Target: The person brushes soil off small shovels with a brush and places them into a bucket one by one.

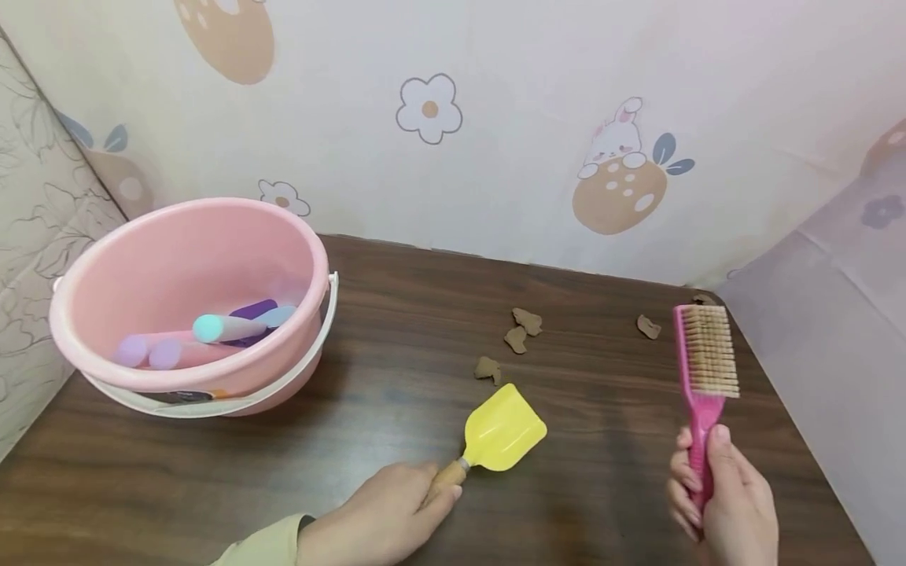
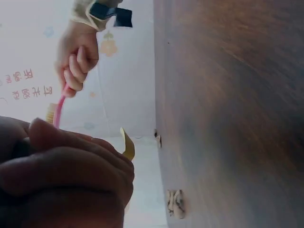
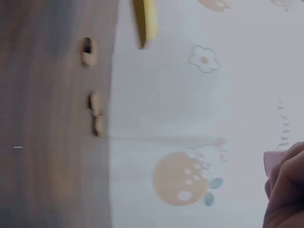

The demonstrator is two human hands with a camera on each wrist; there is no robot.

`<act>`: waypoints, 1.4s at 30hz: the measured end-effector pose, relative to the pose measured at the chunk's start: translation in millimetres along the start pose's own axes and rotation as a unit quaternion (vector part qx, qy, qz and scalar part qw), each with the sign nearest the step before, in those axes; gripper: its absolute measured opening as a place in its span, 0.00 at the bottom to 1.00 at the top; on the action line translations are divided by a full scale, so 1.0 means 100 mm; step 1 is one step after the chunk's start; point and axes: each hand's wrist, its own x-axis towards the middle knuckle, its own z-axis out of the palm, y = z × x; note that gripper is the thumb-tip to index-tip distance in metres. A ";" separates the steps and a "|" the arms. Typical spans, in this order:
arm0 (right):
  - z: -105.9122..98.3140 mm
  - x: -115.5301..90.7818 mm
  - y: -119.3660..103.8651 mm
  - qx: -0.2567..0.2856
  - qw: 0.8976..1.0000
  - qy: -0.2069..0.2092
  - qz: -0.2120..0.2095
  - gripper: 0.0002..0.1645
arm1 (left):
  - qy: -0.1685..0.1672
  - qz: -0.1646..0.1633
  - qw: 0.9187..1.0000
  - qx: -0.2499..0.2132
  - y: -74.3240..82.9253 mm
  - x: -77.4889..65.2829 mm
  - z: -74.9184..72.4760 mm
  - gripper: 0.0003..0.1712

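My left hand grips the wooden handle of a small shovel whose yellow blade is above the table. In the left wrist view the curled fingers hide most of the shovel. My right hand holds a pink brush upright by its handle, with tan bristles facing right. Only the handle's end shows in the right wrist view. Small irregular brown pieces lie beyond the shovel, one piece just past its blade; another piece lies left of the brush.
A pink bucket with a white handle stands at the left; several items with purple and turquoise ends lie inside. Patterned wall covering borders the dark wooden table at the back and sides.
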 end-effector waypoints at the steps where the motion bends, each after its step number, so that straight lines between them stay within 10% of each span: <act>1: -0.01 0.00 0.01 -0.003 1.000 0.002 0.004 0.21 | 0.003 -0.001 1.000 0.004 0.00 0.00 -0.01 0.21; 11: 0.18 -0.08 0.16 -0.176 0.981 0.015 0.078 0.22 | 0.122 0.014 0.992 0.023 0.27 -0.08 -0.42 0.15; 27: 0.28 -0.06 0.12 -0.299 0.949 -0.005 0.095 0.19 | 0.332 -0.038 0.939 0.075 0.40 -0.46 -1.22 0.13; 42: 0.34 -0.05 0.18 -0.322 0.941 -0.014 0.103 0.17 | 0.360 -0.153 0.902 0.181 -0.21 -0.83 -1.82 0.24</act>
